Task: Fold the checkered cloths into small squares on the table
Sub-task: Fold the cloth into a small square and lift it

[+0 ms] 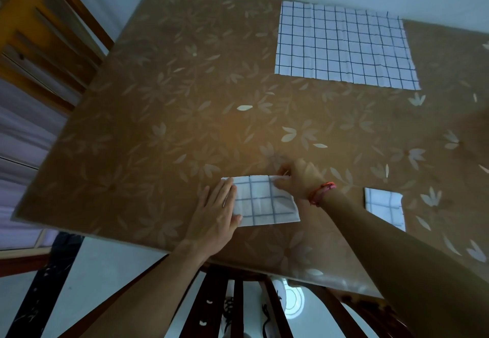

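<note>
Nearest, the left hand (214, 218) lies flat, fingers straight, on the left end of a half-folded checkered cloth (264, 202) by the bench's (158, 125) front edge. The right hand (296, 181) pinches that cloth's far right corner. Right of that cloth sits a small folded square (383, 208); well beyond it, an open checkered cloth (344, 46) lies flat.

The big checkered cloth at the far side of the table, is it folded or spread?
Spread. The big checkered cloth lies flat and wide on the table, many grid squares showing.
</note>
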`<action>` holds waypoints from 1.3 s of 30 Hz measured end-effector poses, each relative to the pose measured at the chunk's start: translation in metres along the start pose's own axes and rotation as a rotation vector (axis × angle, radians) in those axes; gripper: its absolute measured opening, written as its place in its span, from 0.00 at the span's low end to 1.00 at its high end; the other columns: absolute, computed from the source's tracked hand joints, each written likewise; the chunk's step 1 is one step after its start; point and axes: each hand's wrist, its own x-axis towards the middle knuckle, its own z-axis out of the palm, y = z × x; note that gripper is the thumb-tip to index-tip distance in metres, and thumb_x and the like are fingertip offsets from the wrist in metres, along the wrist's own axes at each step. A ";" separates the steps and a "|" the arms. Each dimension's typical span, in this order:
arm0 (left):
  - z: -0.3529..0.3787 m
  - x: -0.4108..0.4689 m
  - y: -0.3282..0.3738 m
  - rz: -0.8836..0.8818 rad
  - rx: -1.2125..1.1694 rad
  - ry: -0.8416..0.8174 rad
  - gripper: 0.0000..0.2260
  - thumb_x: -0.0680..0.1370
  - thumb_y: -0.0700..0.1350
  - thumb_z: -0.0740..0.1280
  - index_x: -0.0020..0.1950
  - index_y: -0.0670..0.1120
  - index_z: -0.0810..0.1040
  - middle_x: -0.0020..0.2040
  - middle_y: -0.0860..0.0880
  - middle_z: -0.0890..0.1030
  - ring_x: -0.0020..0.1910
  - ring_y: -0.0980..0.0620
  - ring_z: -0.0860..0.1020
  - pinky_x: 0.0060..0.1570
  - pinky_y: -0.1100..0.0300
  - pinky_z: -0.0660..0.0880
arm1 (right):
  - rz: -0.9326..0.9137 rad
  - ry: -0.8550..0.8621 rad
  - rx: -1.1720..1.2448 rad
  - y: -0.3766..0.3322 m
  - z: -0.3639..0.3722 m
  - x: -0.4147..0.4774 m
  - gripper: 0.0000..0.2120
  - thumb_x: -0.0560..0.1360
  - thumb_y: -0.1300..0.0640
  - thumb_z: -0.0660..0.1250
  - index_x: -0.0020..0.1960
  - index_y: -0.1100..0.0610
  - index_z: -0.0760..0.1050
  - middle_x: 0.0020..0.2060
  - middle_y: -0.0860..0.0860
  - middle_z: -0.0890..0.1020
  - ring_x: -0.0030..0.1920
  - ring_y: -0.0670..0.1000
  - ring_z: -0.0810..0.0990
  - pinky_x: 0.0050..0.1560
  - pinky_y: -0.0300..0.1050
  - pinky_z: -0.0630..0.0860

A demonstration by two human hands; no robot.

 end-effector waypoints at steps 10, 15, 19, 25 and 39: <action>-0.007 -0.018 0.013 0.079 -0.126 0.111 0.29 0.76 0.47 0.66 0.75 0.43 0.63 0.75 0.46 0.65 0.75 0.51 0.59 0.74 0.47 0.57 | 0.163 0.117 0.413 0.016 0.011 -0.044 0.03 0.69 0.55 0.72 0.36 0.50 0.79 0.35 0.46 0.81 0.38 0.46 0.80 0.35 0.38 0.75; -0.004 -0.033 0.031 0.113 -0.112 0.161 0.32 0.69 0.48 0.75 0.70 0.43 0.70 0.67 0.45 0.73 0.69 0.48 0.68 0.69 0.48 0.65 | 0.360 0.129 0.740 0.017 0.028 -0.071 0.08 0.69 0.62 0.73 0.34 0.55 0.76 0.30 0.52 0.80 0.26 0.49 0.78 0.25 0.39 0.75; 0.002 -0.042 0.039 0.083 -0.109 0.255 0.27 0.69 0.47 0.76 0.65 0.43 0.74 0.62 0.45 0.77 0.62 0.46 0.74 0.63 0.47 0.71 | 0.457 0.096 0.978 0.016 0.041 -0.091 0.05 0.69 0.66 0.73 0.37 0.61 0.77 0.29 0.57 0.81 0.22 0.53 0.76 0.29 0.47 0.78; 0.006 -0.053 0.046 0.047 -0.114 0.339 0.16 0.68 0.39 0.73 0.55 0.45 0.79 0.54 0.47 0.79 0.55 0.46 0.76 0.57 0.50 0.71 | 0.540 0.086 1.129 0.016 0.062 -0.116 0.04 0.68 0.68 0.73 0.39 0.64 0.79 0.33 0.61 0.81 0.24 0.54 0.78 0.24 0.40 0.74; 0.008 -0.068 0.041 0.080 -0.149 0.357 0.09 0.71 0.39 0.69 0.49 0.47 0.81 0.50 0.51 0.82 0.54 0.48 0.77 0.59 0.50 0.68 | 0.247 -0.028 0.839 0.023 0.066 -0.136 0.20 0.73 0.67 0.65 0.60 0.49 0.73 0.54 0.53 0.79 0.50 0.54 0.80 0.37 0.42 0.79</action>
